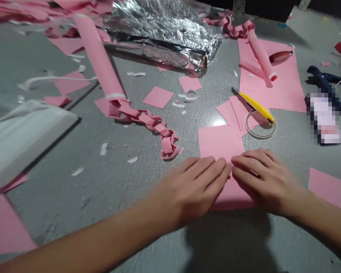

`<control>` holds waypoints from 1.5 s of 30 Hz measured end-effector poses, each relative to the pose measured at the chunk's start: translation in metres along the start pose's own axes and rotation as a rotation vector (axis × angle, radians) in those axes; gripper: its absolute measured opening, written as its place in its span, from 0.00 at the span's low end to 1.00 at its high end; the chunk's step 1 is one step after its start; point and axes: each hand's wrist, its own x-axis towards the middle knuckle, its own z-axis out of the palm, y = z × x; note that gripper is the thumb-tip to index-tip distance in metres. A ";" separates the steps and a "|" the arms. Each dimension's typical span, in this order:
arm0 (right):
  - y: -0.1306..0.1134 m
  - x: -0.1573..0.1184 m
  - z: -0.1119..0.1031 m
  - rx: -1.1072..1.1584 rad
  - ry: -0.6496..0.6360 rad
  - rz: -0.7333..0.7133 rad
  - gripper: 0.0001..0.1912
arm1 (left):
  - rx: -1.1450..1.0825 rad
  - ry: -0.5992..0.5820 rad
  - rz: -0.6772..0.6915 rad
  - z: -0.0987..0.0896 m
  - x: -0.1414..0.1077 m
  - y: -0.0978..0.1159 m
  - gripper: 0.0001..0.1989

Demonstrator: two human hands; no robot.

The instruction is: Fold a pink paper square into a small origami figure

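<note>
A sheet of pink paper (223,142) lies on the table in front of me, its near edge curving up under my hands. My left hand (194,185) rests palm down on it, fingers stretched out and side by side. Opposite it, my right hand (265,178) also presses on the sheet with fingers extended, its fingertips almost meeting the left ones. Both thumbs are hidden. Just beyond the sheet are a yellow cutter (255,106), a roll of tape (260,125) and smaller pink pieces (230,112).
A pink paper chain (150,120) hangs off a pink paper tube (98,57) at left. Behind lies crumpled foil (161,22) with its roll. To the right are a large pink sheet (287,87), a phone-like blurred object (325,119) and a dark blue tool (326,81). White scraps are scattered about.
</note>
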 end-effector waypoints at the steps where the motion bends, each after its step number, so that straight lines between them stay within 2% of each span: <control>1: 0.001 0.000 0.000 0.024 -0.008 0.005 0.16 | 0.000 -0.018 0.017 0.000 0.000 0.001 0.20; 5: 0.002 -0.002 0.000 0.111 -0.005 0.044 0.17 | 0.004 -0.067 0.043 0.002 -0.002 0.003 0.22; 11: -0.001 -0.010 -0.001 0.293 0.053 0.161 0.22 | -0.149 -0.121 0.013 -0.001 -0.010 -0.001 0.23; 14: -0.001 -0.009 -0.001 0.264 0.055 0.146 0.21 | -0.175 -0.126 0.038 -0.004 -0.013 -0.002 0.23; 17: -0.002 -0.005 -0.002 0.252 0.072 0.134 0.19 | -0.162 -0.116 0.029 -0.004 -0.011 -0.002 0.19; 24: -0.002 0.002 -0.004 0.314 0.122 0.174 0.10 | -0.142 -0.048 0.031 0.001 -0.003 0.001 0.13; 37: -0.002 0.003 -0.003 0.296 0.118 0.164 0.10 | -0.139 -0.138 0.095 -0.005 -0.006 0.000 0.16; 45: -0.002 0.004 -0.004 0.298 0.112 0.168 0.10 | -0.121 -0.145 0.114 -0.005 -0.006 0.000 0.16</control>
